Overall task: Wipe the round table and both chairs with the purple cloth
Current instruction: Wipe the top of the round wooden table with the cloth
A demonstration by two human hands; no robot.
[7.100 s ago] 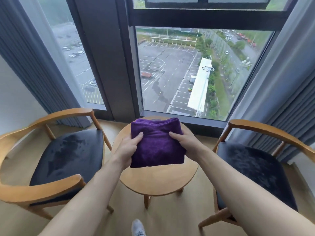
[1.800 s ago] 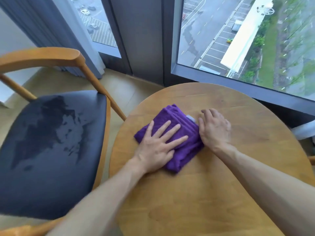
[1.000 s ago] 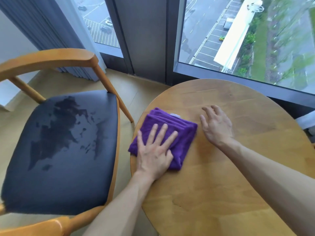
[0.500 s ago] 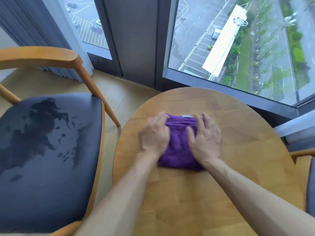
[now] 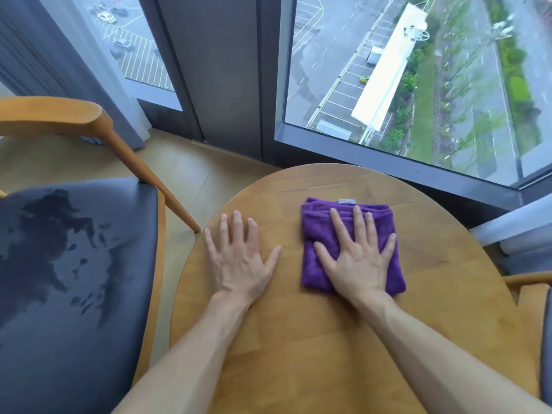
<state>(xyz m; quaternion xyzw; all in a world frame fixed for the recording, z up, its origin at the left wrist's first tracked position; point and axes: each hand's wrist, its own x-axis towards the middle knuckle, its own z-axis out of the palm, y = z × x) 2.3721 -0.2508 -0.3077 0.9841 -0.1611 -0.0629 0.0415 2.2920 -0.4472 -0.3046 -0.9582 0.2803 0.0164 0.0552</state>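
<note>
While the left hand [image 5: 239,264] is laid flat on the surface [image 5: 328,354], the purple cloth [image 5: 316,234] is pressed by the right hand [image 5: 358,264], fingers [image 5: 357,222] spread straight.

Both bare forearms reach forward from the bottom edge, angled slightly toward each other, wrists straight. The left hand [image 5: 239,264] lies palm down with its 4 fingers straight and a little spread, pointing away from the body, the thumb splayed out toward the right. The right hand [image 5: 358,261] is also palm down and flat, its fingers straight and fanned wide, the thumb stretched out toward the left hand. The 2 hands sit side by side at about the same reach, apart from each other, neither one curled around anything.
</note>
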